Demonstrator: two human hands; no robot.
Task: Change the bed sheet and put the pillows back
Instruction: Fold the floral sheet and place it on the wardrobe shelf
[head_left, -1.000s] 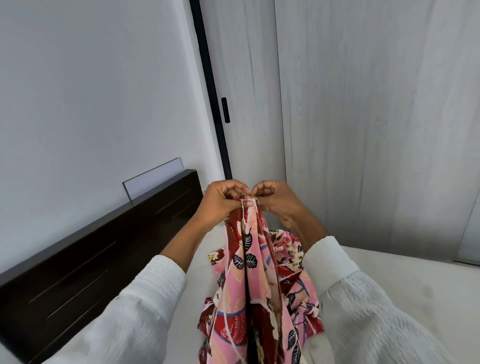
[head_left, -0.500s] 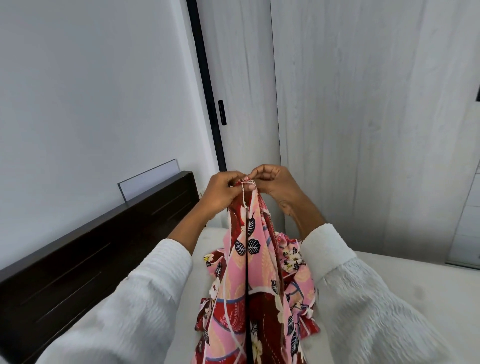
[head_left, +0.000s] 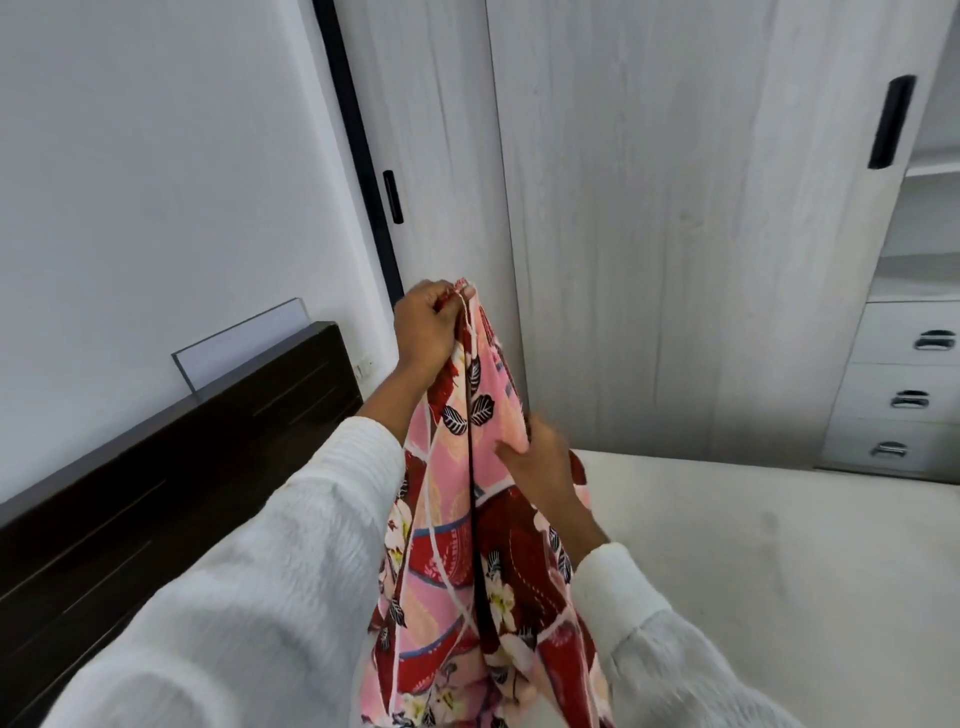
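Sheet (head_left: 467, 499) hangs below left hand's (head_left: 423, 332) pinching grip; right hand (head_left: 535, 457) grasps its edge.

One head-worn view, forward and down, close over the raised sheet (head_left: 467, 467), wardrobe (head_left: 675, 260) ahead.

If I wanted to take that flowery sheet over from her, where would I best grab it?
Probably the free edge of the floral sheet, below where the left hand pinches its top corner. It hangs straight down in folds there, so come from the right side, as the right hand does, and pinch the hem.
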